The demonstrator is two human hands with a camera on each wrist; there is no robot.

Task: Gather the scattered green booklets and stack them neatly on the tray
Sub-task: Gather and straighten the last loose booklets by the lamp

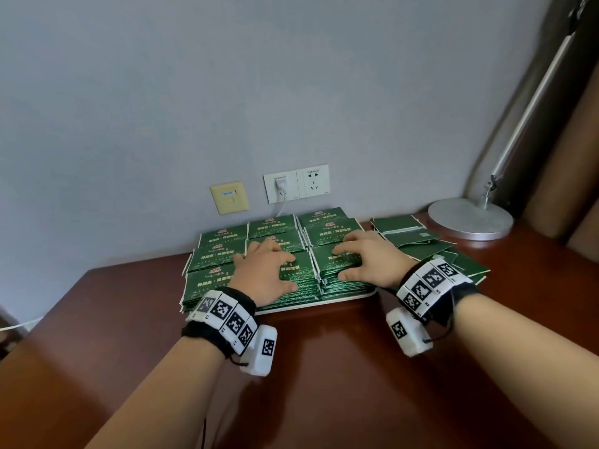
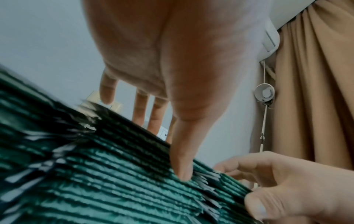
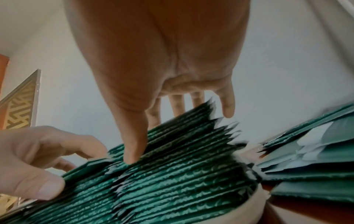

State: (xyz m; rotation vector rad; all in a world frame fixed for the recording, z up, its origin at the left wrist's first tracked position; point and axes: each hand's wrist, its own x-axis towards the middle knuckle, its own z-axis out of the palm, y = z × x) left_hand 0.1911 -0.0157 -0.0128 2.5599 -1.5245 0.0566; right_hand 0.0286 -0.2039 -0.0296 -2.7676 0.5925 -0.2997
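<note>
Green booklets with gold print stand in several neat stacks (image 1: 223, 254) on a white tray (image 1: 324, 302) by the wall. My left hand (image 1: 269, 270) lies flat on the front middle stack, fingers spread, thumb against its front edge (image 2: 182, 166). Beside it, my right hand (image 1: 359, 257) presses the front right stack the same way, thumb on the booklet edges (image 3: 132, 151). Neither hand holds a booklet. More green booklets (image 1: 418, 238) lie loose and overlapping on the desk just right of the tray, also in the right wrist view (image 3: 316, 166).
The brown desk (image 1: 324, 367) stretches bare in front of the tray. A round silver lamp base (image 1: 470, 222) stands at the back right, its pole leaning up along a tan curtain. Wall sockets (image 1: 296, 186) with a plugged cable sit right behind the stacks.
</note>
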